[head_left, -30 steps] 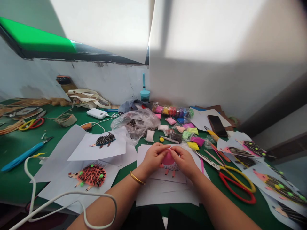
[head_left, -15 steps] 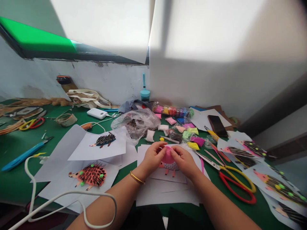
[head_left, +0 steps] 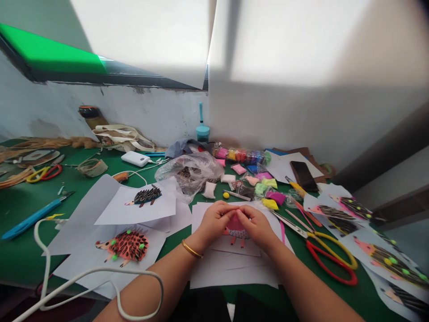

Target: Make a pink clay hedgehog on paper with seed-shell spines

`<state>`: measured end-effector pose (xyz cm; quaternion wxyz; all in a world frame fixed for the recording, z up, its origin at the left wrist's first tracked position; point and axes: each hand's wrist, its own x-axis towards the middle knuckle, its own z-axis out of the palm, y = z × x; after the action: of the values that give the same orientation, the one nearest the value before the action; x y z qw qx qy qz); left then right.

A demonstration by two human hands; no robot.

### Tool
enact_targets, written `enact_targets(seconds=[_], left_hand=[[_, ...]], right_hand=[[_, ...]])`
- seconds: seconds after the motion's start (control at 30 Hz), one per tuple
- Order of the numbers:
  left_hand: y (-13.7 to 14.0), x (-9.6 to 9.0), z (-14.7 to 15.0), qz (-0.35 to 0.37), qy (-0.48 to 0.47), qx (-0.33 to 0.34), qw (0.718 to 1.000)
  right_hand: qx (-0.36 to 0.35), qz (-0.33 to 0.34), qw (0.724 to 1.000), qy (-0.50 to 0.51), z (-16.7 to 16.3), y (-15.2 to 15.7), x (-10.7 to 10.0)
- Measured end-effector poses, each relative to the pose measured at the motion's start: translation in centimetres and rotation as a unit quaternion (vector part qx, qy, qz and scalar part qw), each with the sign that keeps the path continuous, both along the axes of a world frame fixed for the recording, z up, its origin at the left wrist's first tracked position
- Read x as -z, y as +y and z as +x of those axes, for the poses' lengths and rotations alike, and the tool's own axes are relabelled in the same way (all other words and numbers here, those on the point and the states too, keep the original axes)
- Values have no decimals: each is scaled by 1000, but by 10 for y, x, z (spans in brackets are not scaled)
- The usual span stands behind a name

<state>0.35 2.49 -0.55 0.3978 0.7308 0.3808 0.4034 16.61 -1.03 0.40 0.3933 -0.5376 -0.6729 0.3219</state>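
Over the desk, the left side of a pink piece is pinched in the grip of the left hand. Between the 2 hands, equally near, the pink piece is held above a hedgehog drawing; its long axis cannot be told. Its right side is pinched by the right hand.

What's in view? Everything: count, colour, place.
Clay: 1 piece, pink, front centre
Hedgehog pictures: several, multicoloured, left, centre, right
Clay packets: many, mixed, centre right
Scissors: 2, red-yellow, right, left
Phone: 1, black, back right
Power bank: 1, white, back left
Large plastic bag: 1, clear, centre
Pointed tool: 1, blue, left
Cable: uncounted, white, left
Bangle: 1, gold, left wrist
Table: 1, green, beneath
Left fingers: part-hidden, on clay
Right fingers: part-hidden, on clay
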Motion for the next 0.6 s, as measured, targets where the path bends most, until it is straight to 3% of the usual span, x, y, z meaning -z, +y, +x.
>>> enact_targets(seconds=[0.13, 0.23, 0.43, 0.6], left_hand=[[0, -3, 1, -31, -33, -47, 998], [-1, -4, 1, -58, -39, -34, 997], [-2, -2, 0, -48, -3, 20, 999], [1, -3, 0, -27, -20, -24, 999]], right_hand=[[5, -1, 1000, 15, 0, 0, -1], [2, -1, 1000, 15, 1, 0, 1], [-8, 1, 1000, -19, 1, 1, 4], [-2, -8, 1000, 8, 1, 1, 1]])
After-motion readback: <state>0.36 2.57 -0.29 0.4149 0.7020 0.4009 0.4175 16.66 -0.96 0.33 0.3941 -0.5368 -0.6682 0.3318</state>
